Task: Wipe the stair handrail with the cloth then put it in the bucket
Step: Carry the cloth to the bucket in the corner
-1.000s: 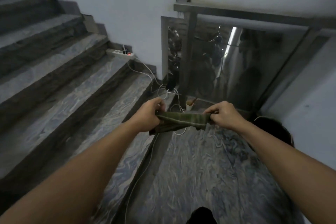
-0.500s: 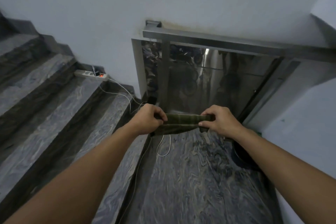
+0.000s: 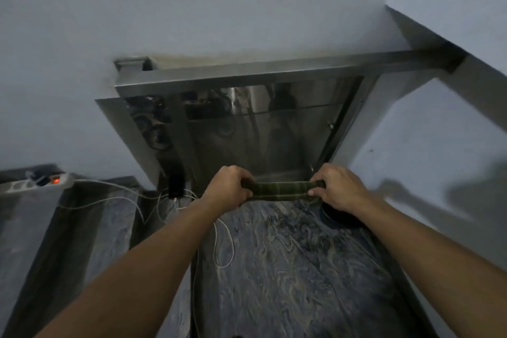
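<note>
A dark green striped cloth (image 3: 279, 191) is stretched flat between my two hands in front of me. My left hand (image 3: 227, 189) grips its left end and my right hand (image 3: 336, 189) grips its right end. Beyond it runs the steel handrail (image 3: 247, 74), a flat metal bar on top of a glass panel (image 3: 260, 129), well above and behind the cloth. A dark bucket (image 3: 343, 218) stands on the floor under my right wrist, mostly hidden by it.
A white power strip (image 3: 35, 184) with a red light lies on a step at left, and white cables (image 3: 153, 200) trail across the marble landing (image 3: 288, 269). Walls close in ahead and at right.
My view has swung right and tilted up, so the stairs slid out at left and the handrail came nearer. Both hands kept the cloth stretched and moved slightly apart.
</note>
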Demonstrator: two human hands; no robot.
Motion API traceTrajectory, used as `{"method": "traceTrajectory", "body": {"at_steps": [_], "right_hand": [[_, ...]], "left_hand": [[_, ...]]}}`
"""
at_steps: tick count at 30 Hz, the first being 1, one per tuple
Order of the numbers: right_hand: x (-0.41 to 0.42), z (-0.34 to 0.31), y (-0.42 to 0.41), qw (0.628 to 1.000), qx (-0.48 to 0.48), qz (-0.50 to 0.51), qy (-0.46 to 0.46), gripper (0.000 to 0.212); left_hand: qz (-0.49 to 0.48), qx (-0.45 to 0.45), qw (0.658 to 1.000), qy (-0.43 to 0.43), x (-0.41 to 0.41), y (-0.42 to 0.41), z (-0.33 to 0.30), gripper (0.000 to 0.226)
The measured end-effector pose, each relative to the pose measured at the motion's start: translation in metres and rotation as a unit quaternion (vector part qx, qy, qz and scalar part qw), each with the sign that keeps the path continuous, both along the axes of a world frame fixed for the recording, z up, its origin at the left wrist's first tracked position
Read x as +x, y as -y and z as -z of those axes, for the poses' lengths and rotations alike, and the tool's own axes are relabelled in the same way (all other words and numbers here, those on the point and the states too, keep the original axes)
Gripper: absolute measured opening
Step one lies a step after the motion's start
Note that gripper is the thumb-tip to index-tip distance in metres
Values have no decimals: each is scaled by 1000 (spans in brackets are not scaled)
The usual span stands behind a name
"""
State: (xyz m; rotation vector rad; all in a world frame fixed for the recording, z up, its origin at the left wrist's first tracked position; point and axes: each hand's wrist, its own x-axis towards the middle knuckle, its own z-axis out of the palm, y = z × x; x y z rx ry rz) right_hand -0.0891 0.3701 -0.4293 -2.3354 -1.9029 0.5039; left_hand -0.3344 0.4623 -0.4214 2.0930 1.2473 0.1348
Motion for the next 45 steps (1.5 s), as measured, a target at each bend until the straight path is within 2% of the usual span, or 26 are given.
{"method": "traceTrajectory", "body": {"at_steps": [5, 13, 16, 21, 30, 34, 40, 45], "right_hand": [[38, 23, 1, 997, -16, 74, -6, 21], [109, 86, -2, 983, -50, 175, -38, 11], [142, 120, -9, 978, -63, 191, -50, 7], [196, 192, -27, 972, -72, 222, -39, 14], [279, 350, -49, 945, -108, 308, -21, 19], [309, 418, -52, 924, -114, 363, -30, 17], [348, 490, -48, 908, -99, 407, -30, 24], [362, 503, -46, 906, -72, 414, -42, 22]], "left_hand": [[64, 38, 997, -15, 57, -30, 22, 20], [104, 20, 993, -53, 160, -61, 87, 21], [104, -6, 992, -73, 198, -73, 126, 20], [106, -30, 989, -96, 266, -95, 205, 22], [151, 45, 981, -114, 377, -119, 373, 24], [181, 25, 977, -113, 424, -128, 438, 22], [210, 37, 971, -105, 479, -133, 505, 22], [213, 16, 976, -47, 502, -136, 523, 25]]}}
